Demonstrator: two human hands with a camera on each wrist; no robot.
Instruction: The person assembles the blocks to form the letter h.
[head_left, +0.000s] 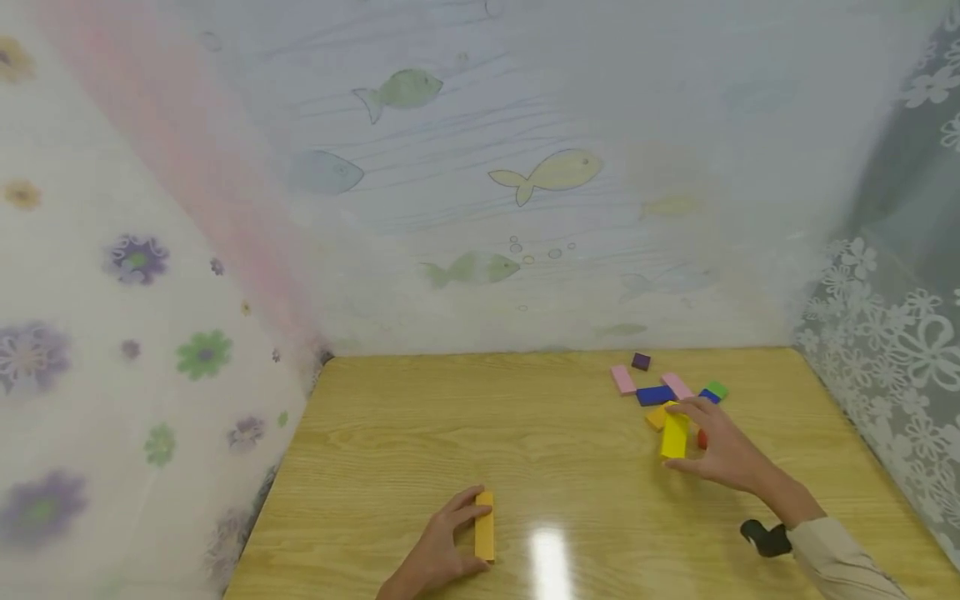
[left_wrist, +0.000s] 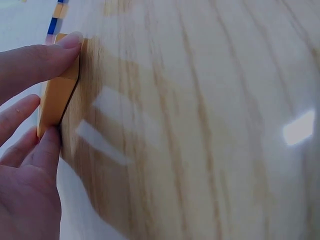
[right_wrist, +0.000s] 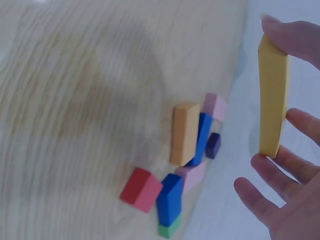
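In the head view my left hand [head_left: 437, 543] grips an orange block [head_left: 485, 527] that lies on the table at the front middle. The left wrist view shows the thumb on one end of this orange block [left_wrist: 60, 95] and fingers at the other. Over at the right, my right hand [head_left: 723, 450] holds a yellow block [head_left: 675, 435] by its two ends. In the right wrist view the yellow block [right_wrist: 273, 100] appears lifted off the table, between the thumb and the fingertips. Beside it lie a second orange block [right_wrist: 184, 134] and a red block [right_wrist: 142, 190].
Past the right hand lie pink [head_left: 622, 380], blue [head_left: 655, 396], purple [head_left: 641, 362] and green [head_left: 717, 389] blocks. A dark curved object [head_left: 765, 538] is near the right wrist. A wall [head_left: 465, 317] with fish drawings borders the wooden table [head_left: 420, 400] at the back.
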